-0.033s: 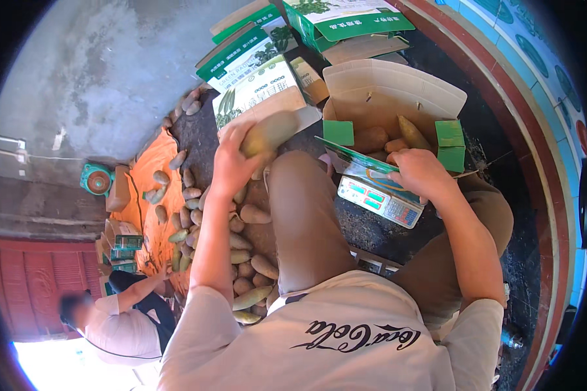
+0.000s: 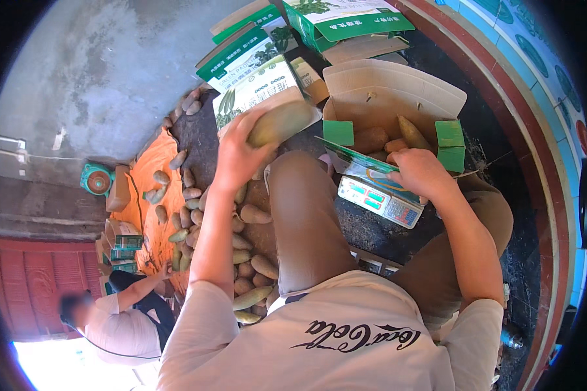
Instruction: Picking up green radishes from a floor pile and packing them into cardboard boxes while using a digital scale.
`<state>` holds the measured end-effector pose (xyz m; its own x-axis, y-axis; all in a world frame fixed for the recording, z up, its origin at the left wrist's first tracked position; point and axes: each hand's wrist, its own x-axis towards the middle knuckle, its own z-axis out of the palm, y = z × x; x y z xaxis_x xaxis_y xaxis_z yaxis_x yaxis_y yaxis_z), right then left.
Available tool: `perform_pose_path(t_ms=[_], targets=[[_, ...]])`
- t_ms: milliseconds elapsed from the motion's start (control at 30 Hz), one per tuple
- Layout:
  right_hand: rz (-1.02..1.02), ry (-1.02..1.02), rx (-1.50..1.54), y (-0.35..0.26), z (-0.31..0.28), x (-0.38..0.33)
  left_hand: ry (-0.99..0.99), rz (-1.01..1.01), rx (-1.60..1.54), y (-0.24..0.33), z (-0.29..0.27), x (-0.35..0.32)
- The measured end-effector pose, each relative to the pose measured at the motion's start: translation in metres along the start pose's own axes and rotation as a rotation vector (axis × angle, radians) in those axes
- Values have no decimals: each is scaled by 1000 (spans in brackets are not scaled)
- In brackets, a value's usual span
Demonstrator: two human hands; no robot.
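My left hand (image 2: pixel 238 153) is wrapped round a fat green radish (image 2: pixel 282 124), held in the air left of an open cardboard box (image 2: pixel 388 85). Several radishes (image 2: pixel 412 133) lie inside that box. At its near side, my right hand (image 2: pixel 419 173) grips the green-printed front flap, fingers over the edge. Beneath the box a digital scale (image 2: pixel 379 201) shows its lit display and keypad. Left of my knee is a heap of loose radishes (image 2: pixel 254 215) on the floor.
Behind my left hand stand white and green printed cartons (image 2: pixel 254 85); another carton (image 2: pixel 346 26) is farther back. An orange sheet (image 2: pixel 151 215) with scattered radishes spreads to the left. A co-worker (image 2: pixel 130 316) bends at the lower left. A tiled wall (image 2: pixel 535 58) bounds the right.
My left hand has carried the radish slightly to the right and away from me. My right hand stays at the box flap.
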<state>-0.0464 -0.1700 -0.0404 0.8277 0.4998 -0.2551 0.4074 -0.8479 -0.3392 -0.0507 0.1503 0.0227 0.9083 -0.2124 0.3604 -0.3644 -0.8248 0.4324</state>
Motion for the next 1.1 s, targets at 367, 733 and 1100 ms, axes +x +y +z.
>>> perform_pose_path(t_ms=[367, 733, 1100], targets=[[-24, 80, 7, 4, -1, 4, 114, -19, -44, -28, 32, -9], [-57, 75, 18, 0, -2, 5, -715, -874, 423, -217, 103, -303], [-13, 32, 70, 4, 1, 7, -1038, -1328, 429, -162, 97, -426]])
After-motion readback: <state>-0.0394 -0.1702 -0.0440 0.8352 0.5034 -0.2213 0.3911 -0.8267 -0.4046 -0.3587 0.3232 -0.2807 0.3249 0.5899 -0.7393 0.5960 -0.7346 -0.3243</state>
